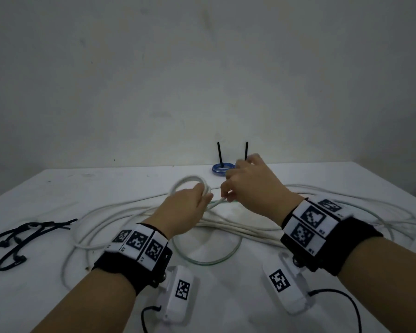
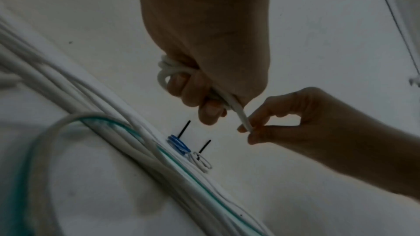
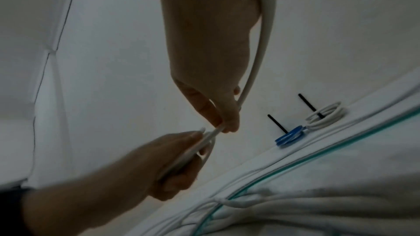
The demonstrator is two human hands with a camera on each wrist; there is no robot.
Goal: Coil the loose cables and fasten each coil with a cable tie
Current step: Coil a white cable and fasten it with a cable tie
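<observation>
My left hand (image 1: 203, 197) grips a small coil of white cable (image 1: 189, 182) above the table, its fingers curled round the bunched loops (image 2: 166, 71). A strand of the same white cable (image 2: 240, 116) runs from that fist to my right hand (image 1: 226, 195), which pinches it between thumb and fingertips (image 3: 227, 125). Loose white cables (image 1: 120, 217) and a green-tinted cable (image 1: 207, 260) lie spread on the table under both hands. Black cable ties (image 1: 19, 239) lie at the left.
At the table's far edge lie a tied blue coil (image 1: 220, 169) and a tied white coil (image 3: 325, 116), each with a black tie tail sticking up. The white table (image 1: 226, 316) meets a plain wall behind. Black wires trail from my wrist cameras near the front.
</observation>
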